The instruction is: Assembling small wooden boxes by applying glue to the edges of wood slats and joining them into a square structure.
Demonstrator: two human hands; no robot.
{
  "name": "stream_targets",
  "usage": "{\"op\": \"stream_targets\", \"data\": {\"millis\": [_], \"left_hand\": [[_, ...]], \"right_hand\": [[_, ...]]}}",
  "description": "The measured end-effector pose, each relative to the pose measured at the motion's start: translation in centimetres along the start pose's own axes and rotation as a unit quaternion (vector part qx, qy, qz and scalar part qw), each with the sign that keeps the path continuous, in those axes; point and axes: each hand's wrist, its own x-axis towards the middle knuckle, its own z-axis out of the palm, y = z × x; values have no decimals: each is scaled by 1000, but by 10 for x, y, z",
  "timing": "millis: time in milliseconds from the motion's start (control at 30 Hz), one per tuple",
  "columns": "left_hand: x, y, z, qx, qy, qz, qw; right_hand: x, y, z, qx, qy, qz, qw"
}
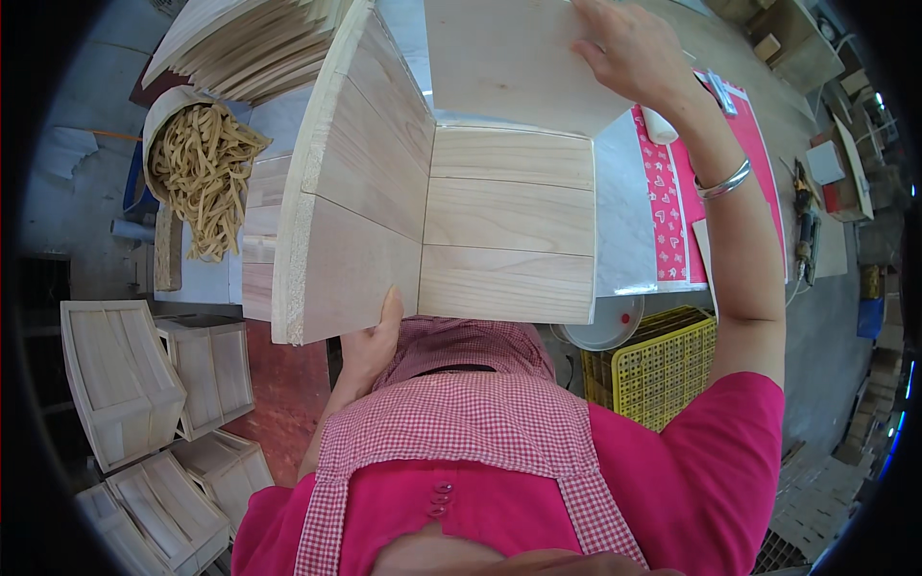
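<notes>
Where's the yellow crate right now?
In the head view, the yellow crate is right of centre, just below the table edge, between the round dish and the right elbow.

A pale, marble-patterned desk point(619, 230) has a bright pink cover point(754, 144) over its right part. Grey floor point(845, 278) spreads to the right of the desk. Near its front edge, lower down, is a yellow lattice crate point(663, 367). Small bluish-white lights point(900, 422) glow well to the desk's right.

Soft, even light, faint shadows
Bracelet point(727, 182) glints; fisheye edges bend, darkening to black at the corners
</notes>
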Motion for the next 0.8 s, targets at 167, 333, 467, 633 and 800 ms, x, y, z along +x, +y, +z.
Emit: {"op": "stream_targets", "data": {"millis": [167,333,467,633,800], "left_hand": [[0,-2,-1,2,3,-1,1000],[0,-4,1,5,4,1,1000],[-1,-2,-1,6,0,-15,1000],[-1,-3,-1,17,6,1,1000],[-1,-5,-2,27,0,-16,1000]], "right_hand": [[2,-4,-5,3,-22,11,1000],[-2,22,24,221,235,-243,915],[6,-4,-2,4,-39,18,999],[6,-9,-7,1,-47,16,999],[5,-2,-2,5,-14,-15,1000]]}}
